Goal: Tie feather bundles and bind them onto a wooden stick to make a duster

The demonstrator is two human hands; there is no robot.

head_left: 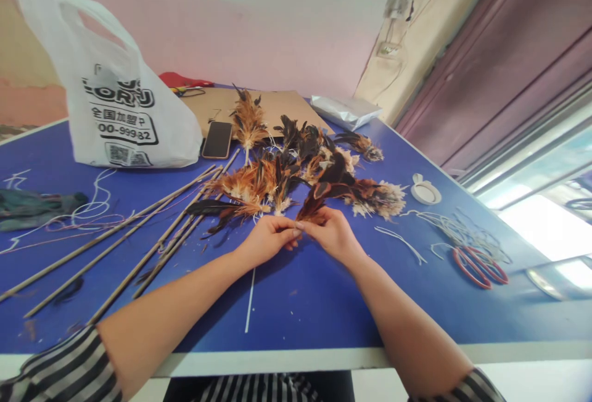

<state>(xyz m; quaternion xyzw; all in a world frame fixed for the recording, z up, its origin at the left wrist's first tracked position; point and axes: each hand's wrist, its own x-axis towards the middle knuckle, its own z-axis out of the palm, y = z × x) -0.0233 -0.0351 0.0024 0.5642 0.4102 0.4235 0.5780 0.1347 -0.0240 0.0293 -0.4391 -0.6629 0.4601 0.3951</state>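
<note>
My right hand (337, 237) is closed around the lower end of a small bunch of reddish-brown feathers (312, 202), whose dark tips point up and away. My left hand (267, 242) meets it fingertip to fingertip in a pinch at the feathers' base; what lies between its fingers is hidden. Just beyond both hands are loose piles of orange-brown feathers (254, 183) and black-and-brown feathers (377, 195). A separate feather bundle (248, 118) stands out farther back. A white string (250, 303) runs toward me on the table below my left hand.
Several thin sticks (120, 237) lie on the left of the blue table (319, 322). Behind them are a white plastic bag (124, 112) and a phone (217, 140). Red-handled scissors (478, 266), pale cords (462, 229) and a roll of tape (425, 190) lie at right.
</note>
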